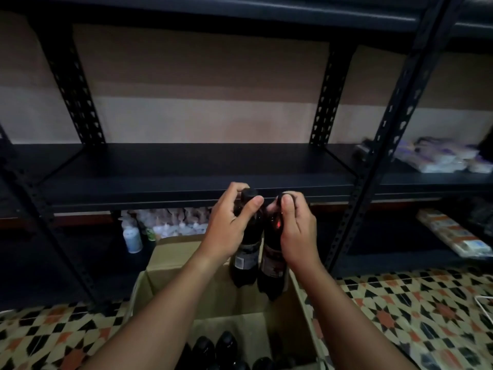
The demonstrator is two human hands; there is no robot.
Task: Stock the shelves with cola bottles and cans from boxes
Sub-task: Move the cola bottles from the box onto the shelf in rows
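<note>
My left hand point(231, 225) grips the neck of a dark cola bottle point(244, 263) with a black cap. My right hand point(293, 231) grips the neck of a second dark cola bottle point(272, 271) right beside it. Both bottles hang upright in the air above an open cardboard box point(170, 284), their caps level with the front edge of a bare black shelf point(186, 166). Several more dark bottles point(213, 348) stand in the box at the bottom of the view, partly hidden by my forearms.
The black metal rack has perforated uprights point(373, 166) on either side of the bay. White bottles point(132, 237) stand on the lower shelf behind the box. Packaged goods point(440, 156) lie on the shelf to the right, and packs point(453, 233) on the lower right shelf. Patterned floor tiles point(413, 311) surround the box.
</note>
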